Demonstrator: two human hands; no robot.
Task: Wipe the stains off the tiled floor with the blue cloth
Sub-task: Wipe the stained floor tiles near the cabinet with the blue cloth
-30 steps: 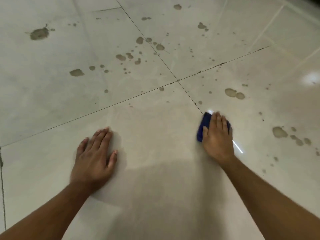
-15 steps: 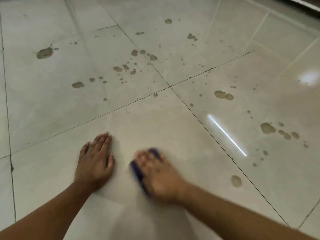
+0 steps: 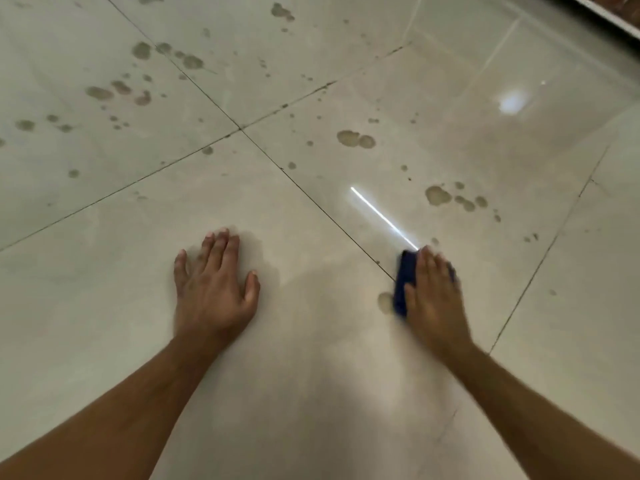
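My right hand has swung back out from beside my left hand, where it was half a second ago, and now presses the folded dark blue cloth flat against the glossy beige tiled floor, just right of the dark grout line. Its fingers lie straight over the cloth, pushing rather than gripping. The cloth's near-left corner sits right beside a round brownish stain, apparently touching it, so I judge that this stroke is taking that spot next.

My left hand stays spread, palm down, fingers apart, bracing me on the tile and holding nothing.

The tile under my arms looks free of marks, so the near patch seems done. Much remains: a double brown blotch further ahead, a cluster of brown spots ahead to the right, and scattered splashes across the far-left tile. Nothing blocks the cloth's path; a bright streak of reflected light may hide small specks.
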